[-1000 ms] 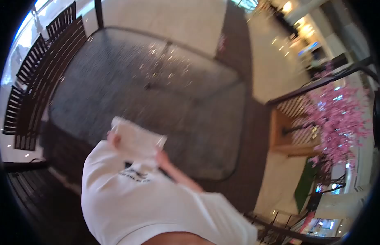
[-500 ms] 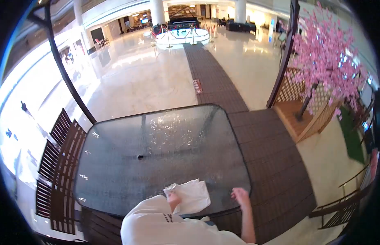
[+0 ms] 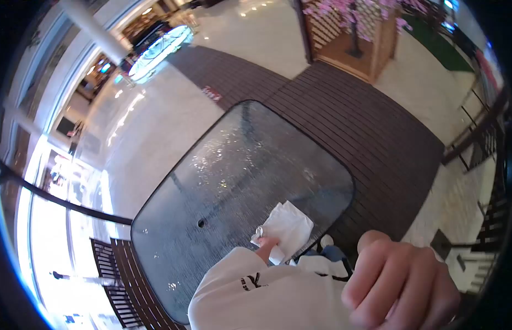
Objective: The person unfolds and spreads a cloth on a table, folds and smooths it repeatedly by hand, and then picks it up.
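Note:
On the near part of the glass-topped table [image 3: 212, 258] lies a white cloth [image 3: 292, 225], spread out with a bunched corner. My left hand [image 3: 268, 245] is closed on that bunched corner, its fingertips partly covered by folds. Close to the camera at lower right, my right hand [image 3: 402, 283] is raised with the fingers curled into a fist. Nothing shows in it, and it is apart from the table and the cloth. A small dark hole [image 3: 201, 223] sits in the tabletop, left of the cloth.
Slatted dark benches [image 3: 126, 275] stand along the table's left side. Brown decking [image 3: 371, 154] runs behind and right of it. A wooden planter [image 3: 371, 58] with a pink-blossomed tree stands farther back, and a dark post [image 3: 63, 198] crosses at left.
The view has turned and tilted, so the table now appears rotated. My right hand has come up from beside the table's edge to near the camera. The left hand stays on the cloth.

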{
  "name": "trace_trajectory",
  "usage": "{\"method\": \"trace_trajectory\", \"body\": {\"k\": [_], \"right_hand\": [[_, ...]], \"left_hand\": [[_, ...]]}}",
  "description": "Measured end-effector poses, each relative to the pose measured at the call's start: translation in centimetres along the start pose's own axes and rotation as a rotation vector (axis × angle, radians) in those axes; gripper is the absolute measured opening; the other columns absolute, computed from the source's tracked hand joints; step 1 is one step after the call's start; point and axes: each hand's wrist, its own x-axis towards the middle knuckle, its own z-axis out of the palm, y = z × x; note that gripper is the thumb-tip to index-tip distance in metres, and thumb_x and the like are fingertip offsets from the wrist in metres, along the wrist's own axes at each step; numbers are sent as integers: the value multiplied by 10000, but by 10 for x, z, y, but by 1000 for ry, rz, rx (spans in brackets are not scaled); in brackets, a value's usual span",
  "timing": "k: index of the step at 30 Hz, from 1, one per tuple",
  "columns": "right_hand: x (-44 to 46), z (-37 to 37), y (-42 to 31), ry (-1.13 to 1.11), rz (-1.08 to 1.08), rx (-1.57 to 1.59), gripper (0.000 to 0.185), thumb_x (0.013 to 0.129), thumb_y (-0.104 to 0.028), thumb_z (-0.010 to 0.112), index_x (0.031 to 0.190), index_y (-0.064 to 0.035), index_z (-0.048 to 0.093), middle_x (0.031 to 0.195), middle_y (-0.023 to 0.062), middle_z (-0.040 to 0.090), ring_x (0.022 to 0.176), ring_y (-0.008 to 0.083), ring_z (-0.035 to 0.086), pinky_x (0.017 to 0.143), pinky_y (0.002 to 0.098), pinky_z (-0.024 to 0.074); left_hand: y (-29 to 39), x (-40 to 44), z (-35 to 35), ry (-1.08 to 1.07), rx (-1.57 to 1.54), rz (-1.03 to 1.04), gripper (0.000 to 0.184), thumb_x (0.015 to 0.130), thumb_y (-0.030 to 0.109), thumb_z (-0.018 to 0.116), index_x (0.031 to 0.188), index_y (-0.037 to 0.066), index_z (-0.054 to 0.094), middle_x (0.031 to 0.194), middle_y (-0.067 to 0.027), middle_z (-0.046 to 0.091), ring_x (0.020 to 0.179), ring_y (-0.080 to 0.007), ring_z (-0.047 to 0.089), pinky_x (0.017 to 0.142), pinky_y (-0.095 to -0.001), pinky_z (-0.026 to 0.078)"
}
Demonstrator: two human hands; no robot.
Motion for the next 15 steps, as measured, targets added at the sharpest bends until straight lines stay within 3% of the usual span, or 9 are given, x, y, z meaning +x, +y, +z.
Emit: {"method": "trace_trajectory", "body": {"k": [1, 3, 10, 12, 13, 15], "right_hand": [[-4, 5, 9, 7, -1, -38, 168, 875, -82, 501, 709, -69, 478, 502, 28, 485, 353, 75, 336, 345, 233, 182], [-11, 8, 24, -137, -374, 4, 186, 860, -63, 495, 682, -75, 441, 483, 12, 443, 350, 65, 310, 343, 228, 167], [-28, 39, 12, -126, -302, -250, 226, 862, -45, 462, 649, -86, 400, 464, 2, 411, 334, 56, 267, 337, 221, 129], [-33, 54, 2, 39, -251, -409, 267, 858, -19, 444, 616, -95, 364, 447, -6, 396, 330, 47, 251, 340, 215, 116], [-29, 53, -3, 28, -254, -447, 267, 858, -19, 444, 616, -95, 364, 447, -6, 396, 330, 47, 251, 340, 215, 116], [-17, 47, -13, -205, -280, -415, 293, 845, 19, 436, 597, -103, 339, 433, -13, 382, 330, 38, 247, 341, 210, 111]], "left_hand": [[0, -2, 6, -7, 23, 28, 566, 763, 207, 547, 1290, 17, 463, 1179, -240, 557, 1095, -354, 543, 965, -386, 409], [14, 10, 6, 9, 46, 79, 568, 763, 208, 549, 1290, 16, 461, 1179, -240, 557, 1096, -355, 541, 965, -387, 408], [6, 23, -4, 4, 151, 124, 575, 761, 210, 553, 1291, 9, 456, 1178, -241, 556, 1099, -358, 537, 967, -390, 405], [-3, 23, -7, -3, 192, 173, 577, 761, 211, 554, 1292, 7, 454, 1178, -241, 556, 1099, -359, 536, 967, -391, 404], [-9, 26, -9, -1, 203, 209, 578, 760, 211, 555, 1292, 6, 453, 1178, -241, 556, 1100, -359, 535, 967, -391, 403], [-26, 35, -27, 9, 233, 288, 580, 760, 212, 556, 1292, 4, 452, 1178, -241, 555, 1101, -360, 534, 968, -392, 402]]}}
